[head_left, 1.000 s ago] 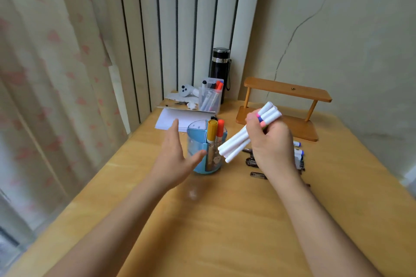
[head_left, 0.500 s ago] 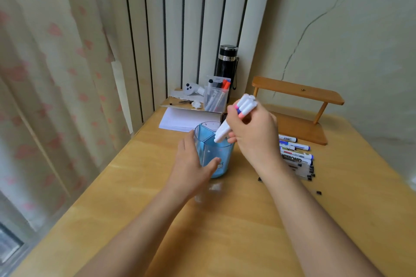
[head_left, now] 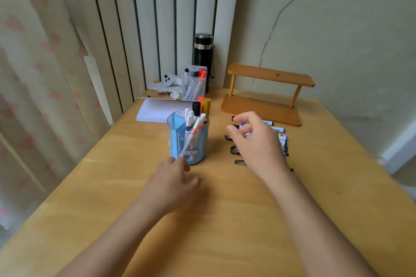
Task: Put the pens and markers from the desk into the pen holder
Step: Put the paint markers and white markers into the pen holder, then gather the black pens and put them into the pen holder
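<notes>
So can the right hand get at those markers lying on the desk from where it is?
Probably yes. The right hand hangs open and empty directly over the loose markers, with nothing between them; the pen holder stands off to its left.

pen holder (head_left: 188,141) left of markers (head_left: 278,134)

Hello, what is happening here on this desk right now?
A person is tidying pens into a blue holder on a wooden desk. Several white pens and some markers already stand in it. The left hand rests open on the desk just in front of the holder. The right hand, empty and open, reaches over the markers lying beside a small wooden shelf.
</notes>
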